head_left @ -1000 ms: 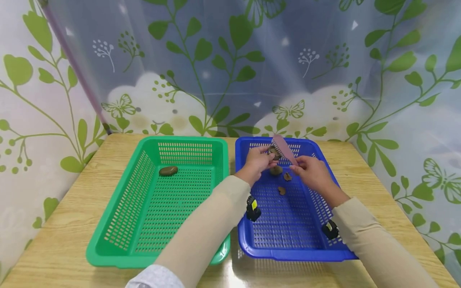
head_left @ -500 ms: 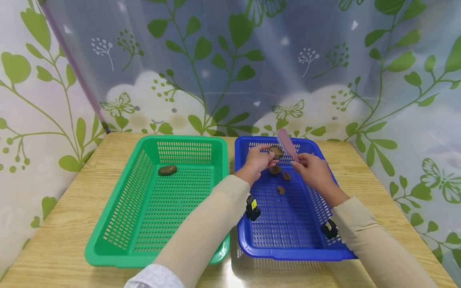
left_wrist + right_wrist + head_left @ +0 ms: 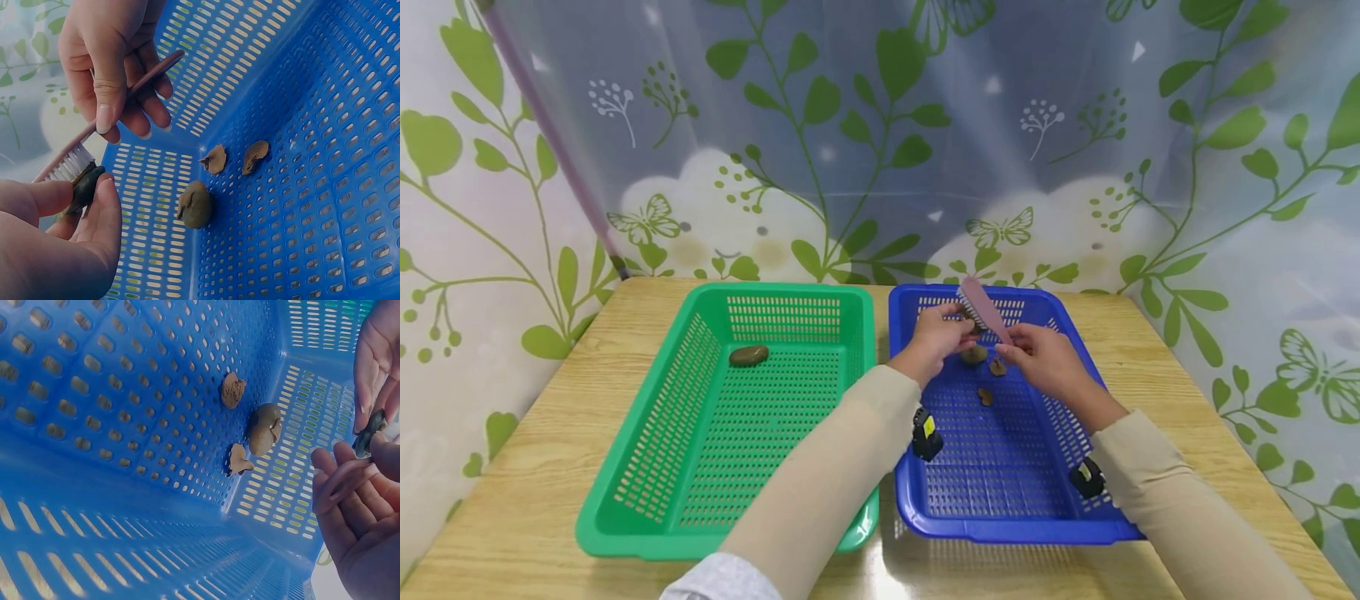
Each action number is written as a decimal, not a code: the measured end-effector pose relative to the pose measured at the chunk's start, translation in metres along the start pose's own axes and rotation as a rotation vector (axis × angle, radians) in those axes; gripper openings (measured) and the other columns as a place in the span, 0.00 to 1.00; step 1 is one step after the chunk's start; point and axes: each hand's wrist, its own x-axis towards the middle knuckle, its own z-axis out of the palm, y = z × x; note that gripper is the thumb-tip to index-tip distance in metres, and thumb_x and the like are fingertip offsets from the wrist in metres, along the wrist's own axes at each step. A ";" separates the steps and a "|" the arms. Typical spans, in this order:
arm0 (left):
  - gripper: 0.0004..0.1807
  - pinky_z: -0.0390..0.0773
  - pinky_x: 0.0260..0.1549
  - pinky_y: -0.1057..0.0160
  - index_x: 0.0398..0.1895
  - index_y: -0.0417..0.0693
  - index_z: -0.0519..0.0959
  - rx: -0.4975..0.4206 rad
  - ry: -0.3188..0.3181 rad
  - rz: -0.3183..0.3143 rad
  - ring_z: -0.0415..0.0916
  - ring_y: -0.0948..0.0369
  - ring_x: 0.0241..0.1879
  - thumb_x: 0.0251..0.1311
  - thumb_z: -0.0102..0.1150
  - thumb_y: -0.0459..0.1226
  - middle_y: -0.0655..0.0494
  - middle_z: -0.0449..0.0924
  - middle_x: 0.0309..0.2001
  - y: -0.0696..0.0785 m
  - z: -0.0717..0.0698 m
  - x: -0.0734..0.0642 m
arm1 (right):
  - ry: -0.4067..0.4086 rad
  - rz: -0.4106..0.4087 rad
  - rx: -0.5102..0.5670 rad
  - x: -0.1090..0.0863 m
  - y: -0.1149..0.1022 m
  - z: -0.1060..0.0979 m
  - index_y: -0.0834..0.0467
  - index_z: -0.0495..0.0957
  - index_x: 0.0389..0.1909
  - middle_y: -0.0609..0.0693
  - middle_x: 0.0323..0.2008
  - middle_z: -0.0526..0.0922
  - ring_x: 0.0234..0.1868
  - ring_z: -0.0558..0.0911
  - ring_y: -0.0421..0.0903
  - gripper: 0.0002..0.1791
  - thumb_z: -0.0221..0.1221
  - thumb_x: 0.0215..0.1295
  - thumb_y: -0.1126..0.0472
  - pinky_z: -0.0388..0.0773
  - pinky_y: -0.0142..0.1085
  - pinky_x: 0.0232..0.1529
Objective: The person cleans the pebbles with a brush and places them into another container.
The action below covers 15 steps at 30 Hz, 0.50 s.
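Over the far end of the blue basket (image 3: 1000,531), my left hand (image 3: 934,340) pinches a dark, smooth stone (image 3: 86,189) between thumb and fingers. My right hand (image 3: 1051,360) grips the handle of a pink brush (image 3: 985,308). Its white bristles (image 3: 74,162) touch the stone's upper side in the left wrist view; in the head view the brush covers most of the stone. Below the hands, a rounded greenish-brown stone (image 3: 200,205) with a brown patch on it lies in the basket. Near it are two brown, crumbly-looking pieces (image 3: 217,159).
Left of the blue basket stands a green basket (image 3: 727,546) holding one smooth brown stone (image 3: 748,356) near its far left corner. Both baskets rest on a wooden table (image 3: 1180,383). A leaf-patterned cloth (image 3: 865,167) hangs behind.
Half a second ago the brush was raised up and right, off the stone in my left hand. Now it is back down and left against the stone. My left hand has barely moved.
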 end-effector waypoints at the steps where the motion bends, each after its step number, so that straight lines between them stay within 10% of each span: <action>1: 0.21 0.82 0.36 0.67 0.62 0.36 0.73 0.001 -0.001 0.000 0.83 0.56 0.37 0.66 0.53 0.26 0.37 0.82 0.47 0.000 0.000 0.000 | -0.002 -0.002 -0.003 0.000 0.000 0.000 0.66 0.78 0.50 0.59 0.38 0.86 0.37 0.83 0.50 0.16 0.56 0.71 0.57 0.73 0.41 0.33; 15: 0.20 0.80 0.48 0.56 0.63 0.35 0.71 0.060 -0.004 0.042 0.79 0.61 0.32 0.69 0.51 0.28 0.39 0.82 0.46 -0.001 -0.001 -0.001 | -0.006 0.042 -0.020 -0.001 -0.001 -0.001 0.67 0.77 0.53 0.58 0.38 0.87 0.39 0.84 0.52 0.18 0.55 0.72 0.56 0.74 0.42 0.34</action>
